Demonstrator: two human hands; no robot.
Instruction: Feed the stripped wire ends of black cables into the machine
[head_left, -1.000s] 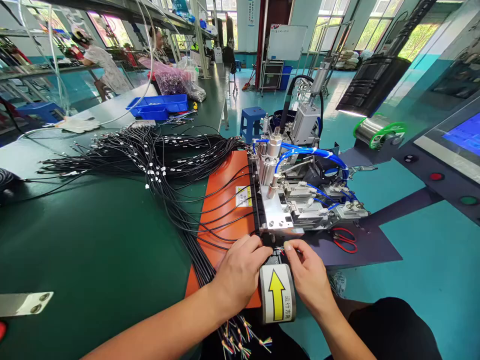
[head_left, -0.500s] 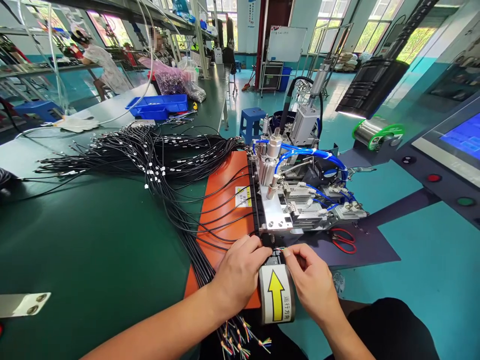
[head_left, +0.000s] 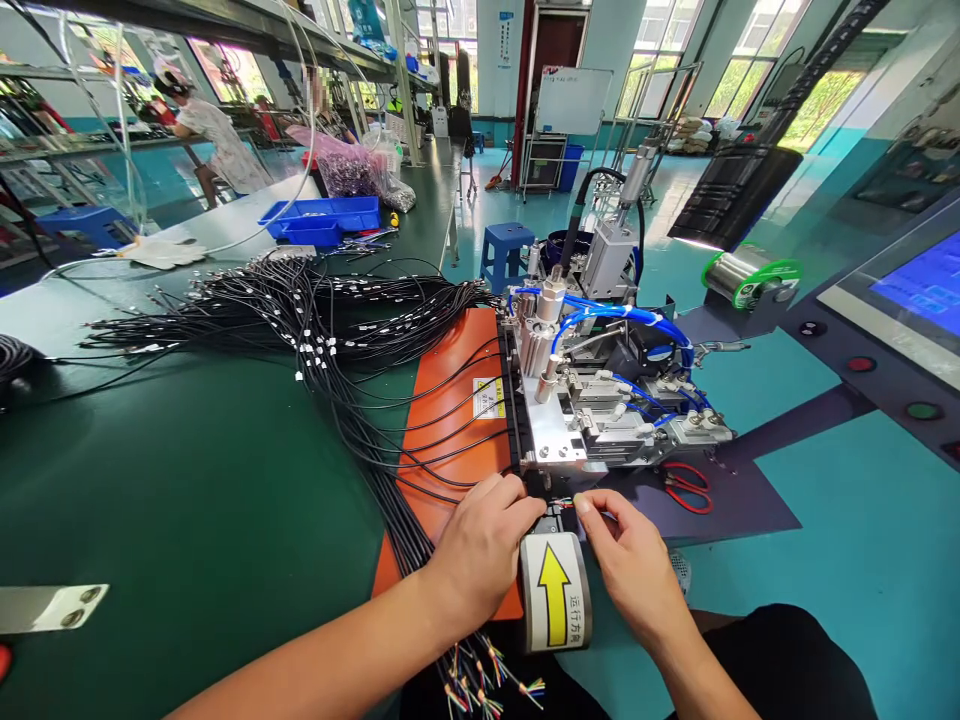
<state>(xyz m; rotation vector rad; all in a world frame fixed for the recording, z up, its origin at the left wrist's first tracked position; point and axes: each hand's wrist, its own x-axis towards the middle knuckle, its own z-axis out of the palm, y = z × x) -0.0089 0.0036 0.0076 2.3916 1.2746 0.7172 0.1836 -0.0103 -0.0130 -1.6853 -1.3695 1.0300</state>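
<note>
My left hand [head_left: 486, 540] is closed at the near end of the soldering machine [head_left: 600, 370], its fingertips pinching a black cable that is mostly hidden under it. Across from it, my right hand [head_left: 634, 560] pinches the tips of thin coloured wires [head_left: 561, 502], which stretch between both hands over a small metal fixture [head_left: 553, 521]. Just below is a rounded guide with a yellow arrow label [head_left: 556, 592]. More black cables [head_left: 390, 500] run beside my left wrist, and their stripped ends with coloured wires [head_left: 480, 685] hang below it.
An orange sheet [head_left: 442, 400] lies left of the machine, with several cables across it. Red-handled scissors [head_left: 688, 488] rest to the right. Beyond them are a solder wire spool [head_left: 750, 278] and a control panel [head_left: 892, 370]. Blue trays [head_left: 322, 217] stand farther back on the green table [head_left: 187, 500].
My right hand has shifted slightly right, away from the left fingertips, and more of the coloured wires shows between them. My left hand stays in place. The view has tilted slightly.
</note>
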